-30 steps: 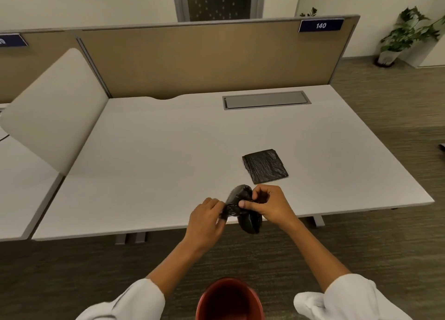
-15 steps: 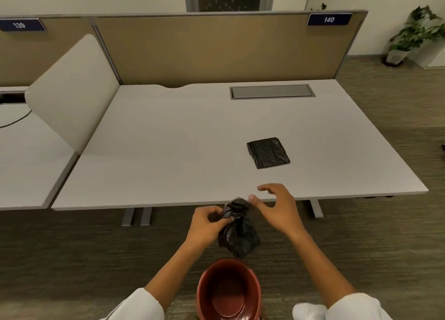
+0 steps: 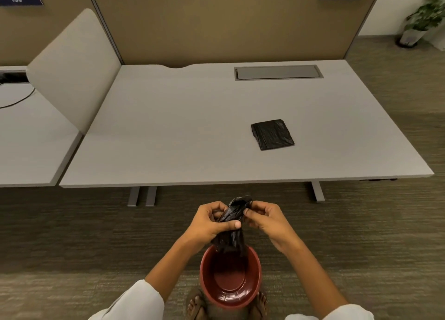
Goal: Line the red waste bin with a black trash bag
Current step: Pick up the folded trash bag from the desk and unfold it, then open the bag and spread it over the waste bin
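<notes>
The red waste bin (image 3: 230, 293) stands on the carpet between my feet, its inside bare. Above its far rim hangs a crumpled black trash bag (image 3: 232, 226), still bunched up. My left hand (image 3: 209, 223) grips the bag's upper part, thumb across it. My right hand (image 3: 266, 220) pinches the bag's top edge from the right side. The bag's lower end dangles just over the bin's opening.
A folded stack of black trash bags (image 3: 272, 134) lies on the grey desk (image 3: 168, 139) ahead. The desk's front edge is just beyond my hands, its legs (image 3: 142, 195) to the left. A beige partition (image 3: 216, 23) stands behind; a potted plant (image 3: 419, 19) is far right.
Both hands came back from the desk edge and down over the bin. My right hand, open half a second ago, has closed on the bag's top. The view tilted down.
</notes>
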